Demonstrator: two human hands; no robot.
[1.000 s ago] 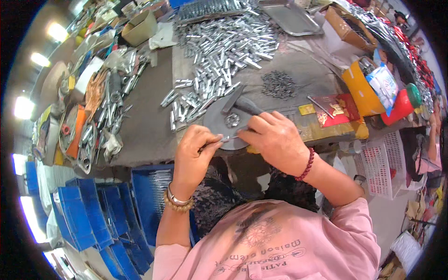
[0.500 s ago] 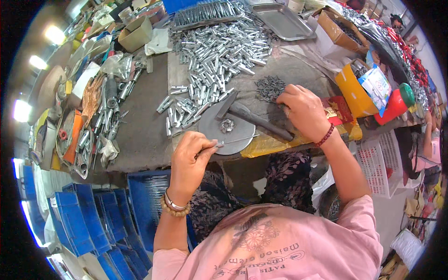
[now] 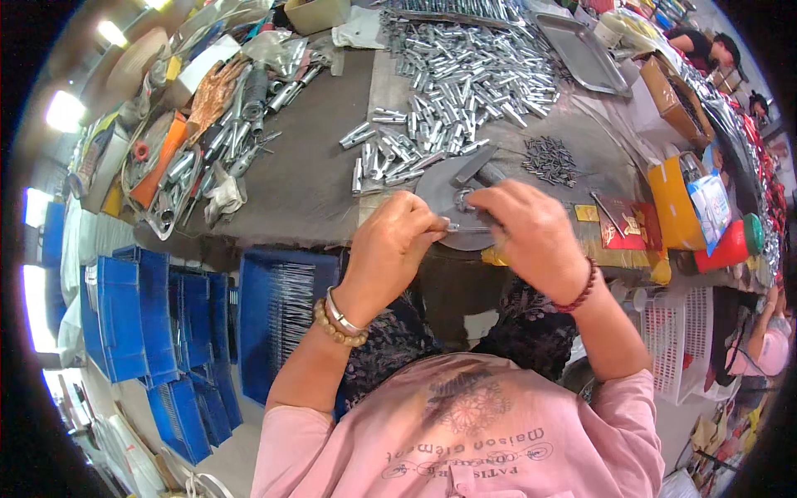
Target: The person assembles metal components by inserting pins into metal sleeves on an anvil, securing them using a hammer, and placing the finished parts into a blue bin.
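My left hand pinches a thin metal rod at its near end, over the front of a round grey metal disc. The rod points right, toward my right hand. My right hand hovers over the disc's right side with curled, slightly blurred fingers; anything in them is hidden. A hammer lies with its head on the disc, its handle mostly covered by my right hand. Close to my right fingertips is a small metal piece at the disc's middle. Beyond sits a pile of small dark pins.
A large heap of shiny metal sleeves covers the back of the bench. Tools and an orange-handled item lie left. A metal tray, yellow box and red bottle stand right. Blue bins stand below the bench's left.
My right hand has moved left from the pile of dark pins to the disc and hammer. My left hand still pinches the rod. The whole view has shifted.
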